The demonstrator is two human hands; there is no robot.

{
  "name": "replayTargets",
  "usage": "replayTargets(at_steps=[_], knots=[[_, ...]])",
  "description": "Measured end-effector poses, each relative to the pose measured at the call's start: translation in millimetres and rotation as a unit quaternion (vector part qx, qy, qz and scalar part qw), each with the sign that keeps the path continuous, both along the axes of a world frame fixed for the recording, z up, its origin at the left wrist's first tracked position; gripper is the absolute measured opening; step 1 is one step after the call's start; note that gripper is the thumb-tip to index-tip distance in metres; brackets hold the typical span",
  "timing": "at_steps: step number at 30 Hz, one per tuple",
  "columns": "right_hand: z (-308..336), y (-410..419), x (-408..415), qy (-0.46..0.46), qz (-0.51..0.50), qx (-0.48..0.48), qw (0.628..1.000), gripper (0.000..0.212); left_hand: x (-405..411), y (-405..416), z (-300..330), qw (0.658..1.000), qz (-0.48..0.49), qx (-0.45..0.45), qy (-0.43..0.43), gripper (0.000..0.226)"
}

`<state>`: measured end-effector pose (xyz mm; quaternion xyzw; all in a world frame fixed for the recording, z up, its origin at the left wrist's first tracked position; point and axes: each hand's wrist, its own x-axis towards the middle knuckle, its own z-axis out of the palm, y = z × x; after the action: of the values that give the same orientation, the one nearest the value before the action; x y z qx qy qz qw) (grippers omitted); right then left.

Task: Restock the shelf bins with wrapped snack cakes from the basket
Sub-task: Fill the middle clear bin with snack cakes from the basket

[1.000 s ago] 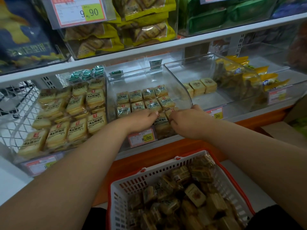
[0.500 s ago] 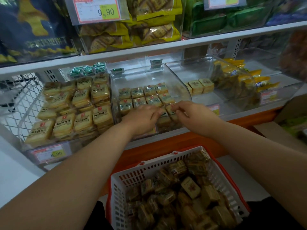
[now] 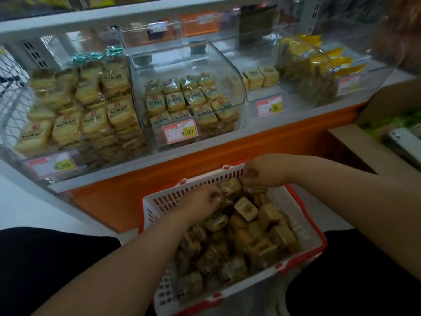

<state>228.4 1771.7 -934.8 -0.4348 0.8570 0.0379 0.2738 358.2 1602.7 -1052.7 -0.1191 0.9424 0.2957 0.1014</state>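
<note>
Both hands have dropped from the clear plastic shelf bin [image 3: 189, 96] into the white-and-red slatted basket [image 3: 303, 226]: left hand [image 3: 200, 201] and right hand [image 3: 264, 171] each curl their grip around brown wrapped snack cakes [image 3: 246, 208], starting another refill load

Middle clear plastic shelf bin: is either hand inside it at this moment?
No, both the left hand and right hand are down in the red-and-white plastic basket, below the middle clear plastic shelf bin.

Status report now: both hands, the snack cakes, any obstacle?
Left hand and right hand in basket, fingers curled among snack cakes. Middle bin partly stocked. Nothing blocks.
</note>
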Motion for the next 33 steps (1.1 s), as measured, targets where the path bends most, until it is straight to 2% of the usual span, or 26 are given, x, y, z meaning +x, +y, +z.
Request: replayTargets(at_steps=[2,5,9,10,11,13,15,18,22,26,29,33], knots=[[-8,2,4,-0.015,-0.001,0.005,1.000,0.027,5,14,-29,0.992,-0.020,0.045,-0.120,0.021],[-32,4,15,-0.051,0.035,0.066,0.996,0.030,11,46,-58,0.969,-0.072,0.108,-0.211,0.035],[-59,13,26,-0.116,0.071,0.202,0.970,0.038,18,80,-74,0.958,-0.077,0.198,-0.195,0.023],[-63,16,26,-0.130,0.073,0.219,0.964,0.039,19,84,-77,0.954,-0.074,0.216,-0.195,0.026],[-67,20,25,-0.138,0.071,0.229,0.961,0.040,19,88,-81,0.950,-0.078,0.228,-0.198,0.040],[-71,26,22,-0.143,0.061,0.231,0.960,0.042,20,92,-85,0.956,-0.094,0.196,-0.195,0.072],[-73,32,16,-0.148,0.048,0.221,0.963,0.043,21,95,-89,0.969,-0.099,0.142,-0.177,0.078],[-72,37,4,-0.156,0.022,0.200,0.967,0.043,20,96,-88,0.972,-0.114,0.126,-0.160,0.068],[-70,38,-4,-0.146,0.008,0.179,0.973,0.043,13,94,-81,0.972,-0.090,0.110,-0.187,0.032],[-68,36,-5,-0.131,0.011,0.160,0.978,0.046,10,85,-75,0.963,-0.066,0.181,-0.189,0.008],[-63,34,-6,-0.124,-0.004,0.155,0.980,0.040,10,76,-62,0.965,-0.042,0.213,-0.146,0.015],[-63,37,-8,-0.087,-0.070,0.101,0.989,0.031,7,66,-36,0.983,-0.051,0.171,-0.033,0.031]])
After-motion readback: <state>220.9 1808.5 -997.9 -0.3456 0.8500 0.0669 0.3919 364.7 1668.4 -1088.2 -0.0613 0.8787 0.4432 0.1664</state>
